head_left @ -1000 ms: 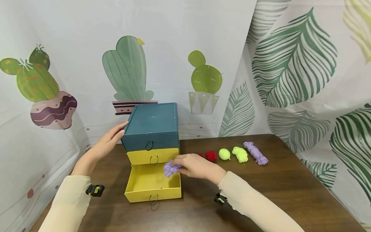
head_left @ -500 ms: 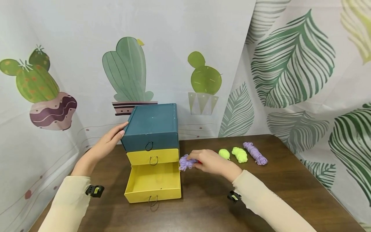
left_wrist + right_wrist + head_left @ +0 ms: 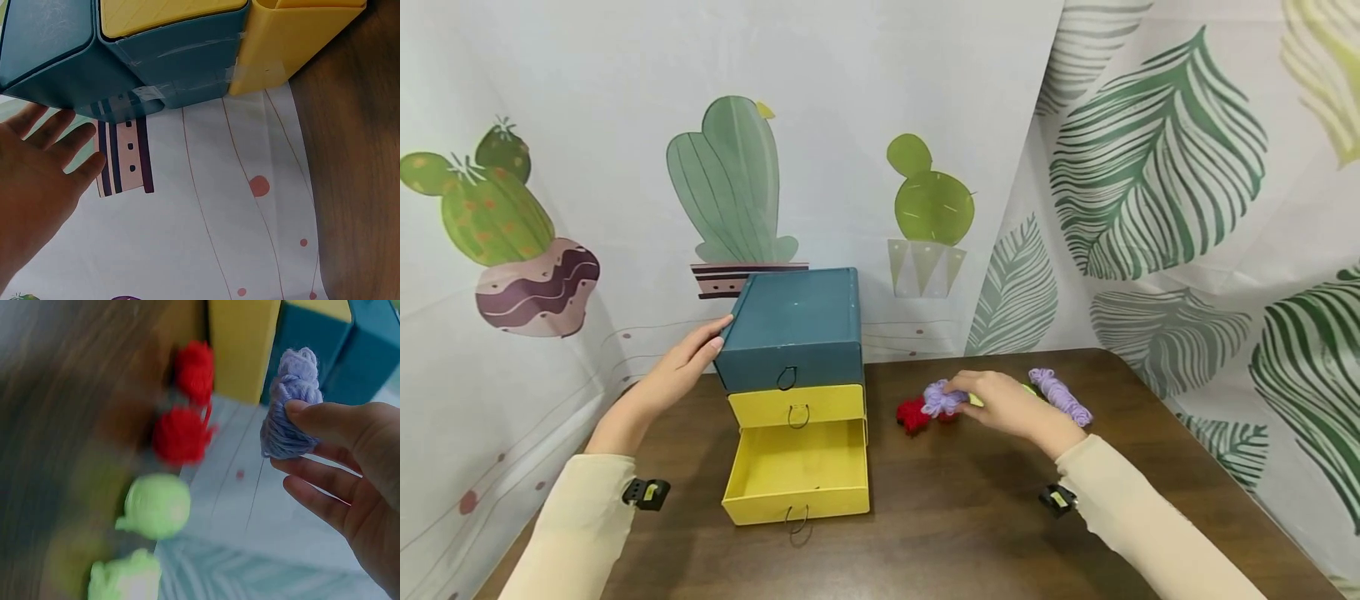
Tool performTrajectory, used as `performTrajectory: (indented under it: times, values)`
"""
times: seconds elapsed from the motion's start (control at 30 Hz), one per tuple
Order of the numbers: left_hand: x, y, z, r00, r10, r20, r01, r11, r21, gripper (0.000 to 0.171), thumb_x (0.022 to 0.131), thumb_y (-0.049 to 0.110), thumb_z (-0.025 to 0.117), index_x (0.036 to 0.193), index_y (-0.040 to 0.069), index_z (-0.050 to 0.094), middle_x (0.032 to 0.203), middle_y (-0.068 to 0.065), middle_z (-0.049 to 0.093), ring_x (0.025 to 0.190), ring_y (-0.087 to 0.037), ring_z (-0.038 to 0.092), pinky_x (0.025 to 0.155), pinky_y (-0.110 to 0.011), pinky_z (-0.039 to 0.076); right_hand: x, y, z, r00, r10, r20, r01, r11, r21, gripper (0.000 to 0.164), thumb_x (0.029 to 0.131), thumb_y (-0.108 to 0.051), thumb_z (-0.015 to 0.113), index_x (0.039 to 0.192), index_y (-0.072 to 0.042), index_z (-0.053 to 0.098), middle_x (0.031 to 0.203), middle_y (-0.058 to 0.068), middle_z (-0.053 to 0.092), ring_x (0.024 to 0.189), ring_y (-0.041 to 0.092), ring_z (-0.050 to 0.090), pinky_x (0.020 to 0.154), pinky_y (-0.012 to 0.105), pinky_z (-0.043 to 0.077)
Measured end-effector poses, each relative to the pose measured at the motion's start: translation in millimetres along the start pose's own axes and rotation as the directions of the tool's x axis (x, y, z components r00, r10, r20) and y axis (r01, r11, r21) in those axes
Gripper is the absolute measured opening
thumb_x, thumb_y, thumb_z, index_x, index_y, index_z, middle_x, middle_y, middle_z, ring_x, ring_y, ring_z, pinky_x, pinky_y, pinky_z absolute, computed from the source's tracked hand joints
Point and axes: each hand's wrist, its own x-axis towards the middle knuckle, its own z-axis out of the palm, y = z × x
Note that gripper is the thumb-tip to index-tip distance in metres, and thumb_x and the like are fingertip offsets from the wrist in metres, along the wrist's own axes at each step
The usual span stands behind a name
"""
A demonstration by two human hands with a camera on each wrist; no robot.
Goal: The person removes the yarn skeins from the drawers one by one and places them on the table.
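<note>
My right hand (image 3: 1011, 404) pinches a small lavender skein of yarn (image 3: 292, 412) between thumb and fingers, held up over the table. Behind it in the head view are red yarn bundles (image 3: 912, 414). The right wrist view shows two red ones, plus a lime yarn ball (image 3: 157, 506) and a lime skein (image 3: 128, 578), which the hand mostly hides from the head. With straight fingers, my left hand (image 3: 677, 367) touches the upper left side of a stacked drawer box (image 3: 797, 308). Its bottom yellow drawer (image 3: 797, 506) is pulled out.
Another lavender skein (image 3: 1062, 396) lies at the right end of the yarn row, near the back of the brown table (image 3: 925, 542). A yellow drawer front (image 3: 775, 407) sits between the teal top and the pulled-out drawer. A printed cloth (image 3: 835, 125) hangs behind.
My right hand has carried the lavender skein out from over the bottom drawer, to the right and farther back, over the yarn row. The left hand stays in place.
</note>
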Motion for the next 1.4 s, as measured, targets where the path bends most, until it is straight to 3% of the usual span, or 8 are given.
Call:
performTrajectory:
  times: [0.23,0.47,0.63,0.83,1.03,1.4]
  values:
    - [-0.6,-0.9,-1.4,1.0,-0.009,-0.003,0.009,1.0,0.007,0.054,0.106,0.031,0.033,0.155,0.012,0.018,0.156,-0.023,0.017,0.14,-0.047,0.018,0.106,-0.068,0.02,-21,31,-22,0.993,0.101,-0.068,-0.104,0.993,-0.054,0.025,0.079,0.002,0.074,0.103,0.001,0.069,0.099,0.011,0.07,0.089,0.027,0.068,0.076,0.042,0.054]
    - [-0.7,-0.3,-0.6,1.0,-0.01,-0.006,0.01,1.0,0.01,0.054,0.106,0.03,0.033,0.155,0.012,0.019,0.156,-0.023,0.017,0.14,-0.047,0.018,0.105,-0.068,0.02,-45,62,-38,0.96,0.256,-0.112,-0.264,0.962,-0.068,0.028,0.082,0.0,0.071,0.109,0.004,0.067,0.103,0.018,0.07,0.092,0.035,0.066,0.081,0.049,0.052]
    - [-2.1,1.0,-0.2,1.0,-0.006,-0.007,0.006,1.0,0.005,0.054,0.106,0.03,0.034,0.155,0.012,0.02,0.157,-0.022,0.017,0.141,-0.046,0.017,0.107,-0.067,0.019,-64,77,-41,0.917,0.37,-0.15,-0.384,0.92,-0.075,0.03,0.082,-0.003,0.071,0.11,0.006,0.066,0.107,0.025,0.066,0.097,0.044,0.063,0.084,0.055,0.049]
    - [-2.1,0.7,0.0,1.0,-0.006,-0.007,0.006,1.0,0.005,0.054,0.106,0.031,0.034,0.155,0.013,0.019,0.157,-0.021,0.016,0.141,-0.045,0.017,0.107,-0.067,0.019,-84,92,-40,0.85,0.494,-0.185,-0.516,0.851,-0.095,0.033,0.084,-0.006,0.069,0.114,0.006,0.064,0.11,0.031,0.063,0.094,0.05,0.061,0.077,0.061,0.048]
    - [-0.8,-0.6,0.0,1.0,-0.011,-0.003,0.011,1.0,0.001,0.054,0.106,0.031,0.033,0.155,0.013,0.018,0.157,-0.022,0.016,0.141,-0.046,0.016,0.106,-0.068,0.019,-96,103,-37,0.798,0.565,-0.211,-0.591,0.801,-0.092,0.032,0.084,-0.007,0.067,0.113,0.008,0.063,0.105,0.033,0.063,0.088,0.052,0.06,0.069,0.061,0.047]
    - [-1.7,0.8,0.5,1.0,-0.011,-0.004,0.011,1.0,-0.011,0.055,0.106,0.033,0.034,0.155,0.014,0.019,0.157,-0.02,0.016,0.142,-0.044,0.016,0.107,-0.067,0.019,-118,124,-21,0.717,0.684,-0.134,-0.696,0.709,-0.113,0.034,0.086,-0.011,0.064,0.11,0.013,0.06,0.106,0.037,0.06,0.085,0.055,0.059,0.062,0.059,0.047]
